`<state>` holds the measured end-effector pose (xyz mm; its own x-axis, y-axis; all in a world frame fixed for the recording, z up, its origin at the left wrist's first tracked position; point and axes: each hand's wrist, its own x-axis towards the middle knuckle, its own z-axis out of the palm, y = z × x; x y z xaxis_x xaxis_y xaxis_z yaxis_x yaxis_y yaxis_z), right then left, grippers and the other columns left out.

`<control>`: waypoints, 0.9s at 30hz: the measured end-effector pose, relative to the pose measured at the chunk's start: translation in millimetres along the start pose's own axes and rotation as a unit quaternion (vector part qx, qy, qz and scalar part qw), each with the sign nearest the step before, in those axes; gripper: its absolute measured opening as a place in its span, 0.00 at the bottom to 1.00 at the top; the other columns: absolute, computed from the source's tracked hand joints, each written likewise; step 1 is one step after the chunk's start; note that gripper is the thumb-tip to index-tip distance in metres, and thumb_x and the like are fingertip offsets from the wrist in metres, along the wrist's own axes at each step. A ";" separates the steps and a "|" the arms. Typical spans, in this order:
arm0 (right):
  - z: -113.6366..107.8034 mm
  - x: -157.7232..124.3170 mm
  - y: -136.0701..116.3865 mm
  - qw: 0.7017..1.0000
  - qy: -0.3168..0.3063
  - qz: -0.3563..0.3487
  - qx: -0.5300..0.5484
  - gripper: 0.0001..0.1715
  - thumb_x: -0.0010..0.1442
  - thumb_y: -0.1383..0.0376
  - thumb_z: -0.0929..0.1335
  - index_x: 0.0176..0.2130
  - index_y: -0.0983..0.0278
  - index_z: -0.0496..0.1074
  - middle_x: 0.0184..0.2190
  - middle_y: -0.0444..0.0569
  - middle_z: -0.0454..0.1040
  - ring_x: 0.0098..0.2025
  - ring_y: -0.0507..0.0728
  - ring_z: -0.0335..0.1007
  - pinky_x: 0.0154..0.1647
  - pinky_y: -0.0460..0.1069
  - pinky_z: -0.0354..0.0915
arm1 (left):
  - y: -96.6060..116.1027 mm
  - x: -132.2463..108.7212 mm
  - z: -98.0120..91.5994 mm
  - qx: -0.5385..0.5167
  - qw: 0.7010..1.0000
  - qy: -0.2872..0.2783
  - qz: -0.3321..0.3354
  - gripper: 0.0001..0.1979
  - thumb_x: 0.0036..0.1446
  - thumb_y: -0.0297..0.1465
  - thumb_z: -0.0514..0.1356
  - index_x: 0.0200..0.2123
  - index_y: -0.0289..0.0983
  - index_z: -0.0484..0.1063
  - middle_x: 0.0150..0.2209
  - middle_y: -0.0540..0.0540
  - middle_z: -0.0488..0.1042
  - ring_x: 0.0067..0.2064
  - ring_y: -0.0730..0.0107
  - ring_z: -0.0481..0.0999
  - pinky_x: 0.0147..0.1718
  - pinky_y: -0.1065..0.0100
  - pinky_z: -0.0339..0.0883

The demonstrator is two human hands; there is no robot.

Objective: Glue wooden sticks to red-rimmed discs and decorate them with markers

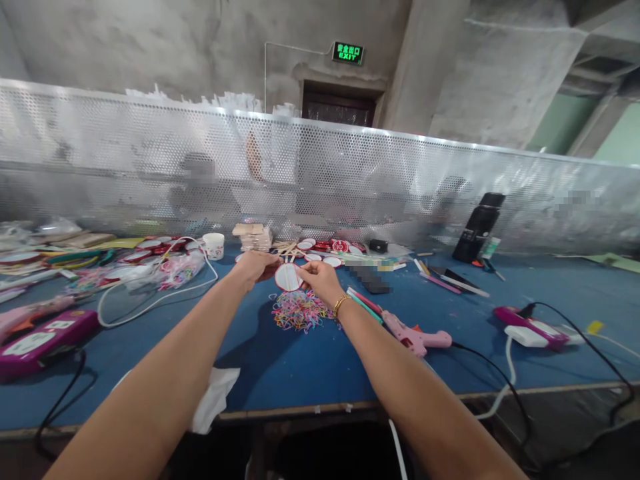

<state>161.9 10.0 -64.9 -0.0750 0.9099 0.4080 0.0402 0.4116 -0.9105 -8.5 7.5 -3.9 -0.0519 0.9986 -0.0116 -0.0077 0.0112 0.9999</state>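
Between my two hands is a round white disc (289,278) with a red rim, held above the table; thin yellowish lines cross its face. My right hand (320,280) pinches the disc's right edge between thumb and fingers. At its upper left edge, my left hand (256,268) has its fingers closed, partly hidden from view. Just below the disc lies a loose pile of small colourful rubber bands (303,312). Behind my hands, more red-rimmed discs (333,262) and wooden sticks (290,249) lie on the blue table (300,373).
A pink glue gun (417,337) lies near my right forearm, its cord trailing right. Purple power strips (533,327) sit on both sides. A black phone (367,279), white cup (214,247) and black bottle (477,230) stand or lie farther back, before a perforated metal partition (350,180).
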 end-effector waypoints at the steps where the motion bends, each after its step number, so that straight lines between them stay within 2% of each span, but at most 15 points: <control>1: 0.0 -0.2 -0.3 1.000 0.000 0.000 0.002 0.13 0.47 0.57 0.72 0.26 0.64 0.70 0.16 0.40 0.70 0.17 0.49 0.66 0.19 0.43 0.61 | 0.6 -0.8 0.5 -0.001 1.000 -0.002 -0.001 0.04 0.46 0.26 0.66 0.22 0.34 0.75 0.26 0.44 0.78 0.27 0.71 0.75 0.30 0.72 0.71; 8: 1.9 -2.7 -3.8 1.000 0.015 -0.001 0.022 0.14 0.46 0.56 0.72 0.27 0.64 0.70 0.16 0.39 0.69 0.17 0.49 0.64 0.19 0.43 0.60 | 0.8 -2.0 0.6 0.025 0.999 -0.010 -0.037 0.02 0.48 0.26 0.65 0.25 0.34 0.74 0.23 0.47 0.77 0.24 0.74 0.74 0.27 0.73 0.71; 12: 3.7 -3.7 -4.3 0.998 0.035 0.015 0.048 0.14 0.46 0.56 0.71 0.26 0.64 0.70 0.14 0.38 0.68 0.16 0.48 0.62 0.18 0.43 0.59 | -2.9 2.8 -4.8 0.071 0.990 -0.079 -0.096 0.03 0.50 0.27 0.62 0.30 0.34 0.74 0.25 0.46 0.78 0.25 0.69 0.76 0.27 0.69 0.71; 16: 2.9 -1.9 -2.1 0.991 0.082 0.054 0.094 0.14 0.43 0.58 0.72 0.27 0.64 0.69 0.14 0.37 0.67 0.16 0.47 0.62 0.17 0.42 0.59 | -2.7 6.0 -12.1 0.045 0.975 -0.173 -0.132 0.09 0.48 0.30 0.62 0.36 0.37 0.73 0.37 0.43 0.80 0.35 0.63 0.80 0.32 0.66 0.72; 19: 1.4 -0.1 -0.5 0.988 0.099 0.062 0.104 0.13 0.43 0.59 0.71 0.27 0.64 0.68 0.14 0.37 0.67 0.16 0.47 0.62 0.17 0.42 0.59 | 0.0 4.6 -14.7 0.047 0.968 -0.216 -0.118 0.12 0.44 0.30 0.64 0.35 0.37 0.74 0.40 0.43 0.79 0.39 0.62 0.79 0.33 0.67 0.70; 21: 0.9 0.8 0.2 0.987 0.106 0.064 0.106 0.13 0.43 0.59 0.71 0.26 0.64 0.68 0.14 0.36 0.66 0.16 0.47 0.62 0.17 0.42 0.59 | 0.9 2.8 -14.4 0.069 0.967 -0.229 -0.089 0.13 0.40 0.26 0.65 0.34 0.38 0.75 0.37 0.46 0.78 0.38 0.66 0.78 0.34 0.69 0.68; 24: 1.2 1.7 0.8 0.984 0.123 0.067 0.108 0.12 0.44 0.59 0.71 0.27 0.63 0.67 0.14 0.36 0.66 0.16 0.47 0.62 0.17 0.42 0.60 | -0.9 1.6 -12.7 0.106 0.967 -0.227 -0.042 0.14 0.36 0.23 0.66 0.31 0.40 0.75 0.30 0.51 0.75 0.33 0.73 0.73 0.35 0.71 0.66; 27: 1.6 2.3 1.5 0.981 0.144 0.073 0.104 0.11 0.44 0.60 0.70 0.26 0.63 0.68 0.14 0.36 0.66 0.16 0.48 0.63 0.17 0.42 0.61 | -5.2 2.8 -11.8 0.143 0.966 -0.216 -0.012 0.12 0.36 0.27 0.68 0.28 0.40 0.75 0.27 0.53 0.71 0.31 0.76 0.69 0.33 0.71 0.64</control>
<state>160.1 12.6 -65.4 0.2026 0.9478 0.2464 -0.1774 0.2830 -0.9426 -20.4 9.6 -9.2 0.3667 0.9258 -0.0919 0.2764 -0.0141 0.9609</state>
